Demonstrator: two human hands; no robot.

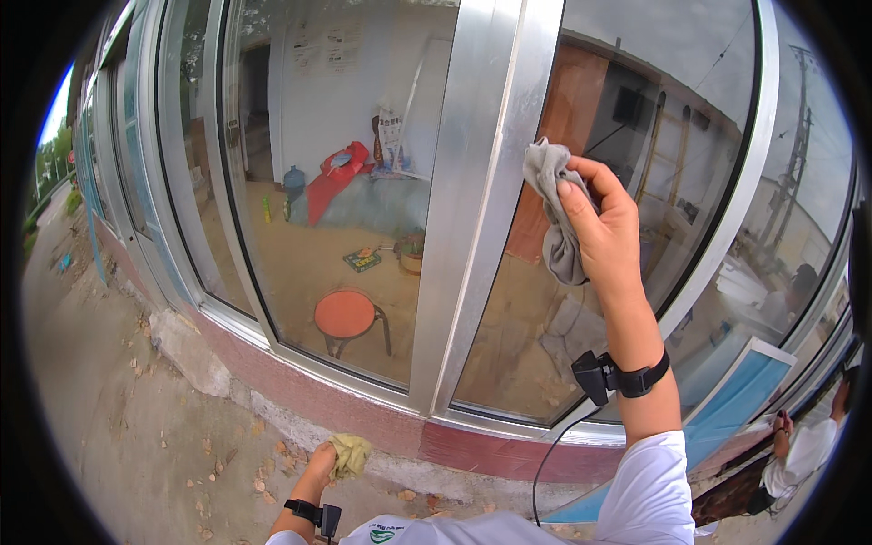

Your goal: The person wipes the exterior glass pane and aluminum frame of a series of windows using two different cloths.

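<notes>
My right hand (599, 218) is raised in front of the right window pane, fingers closed on a crumpled grey cloth (562, 225). The cloth hangs by the aluminium window frame (501, 163); whether it touches the glass, I cannot tell. Low at the left, my left hand (325, 458) grips a bunched yellowish-green cloth (351, 455), away from the glass and above the ground. A black strap with a small device sits on each wrist. Through the left glass pane (327, 225) show a red round stool (345, 315), a red bag and a blue water bottle.
A reddish ledge (511, 449) runs beneath the windows. Dry leaves lie on the concrete ground (177, 436). A light-blue panel with a white edge (729, 402) leans at the right. Beyond it is another person in a white shirt (804, 456). A black cable hangs from my right wrist device.
</notes>
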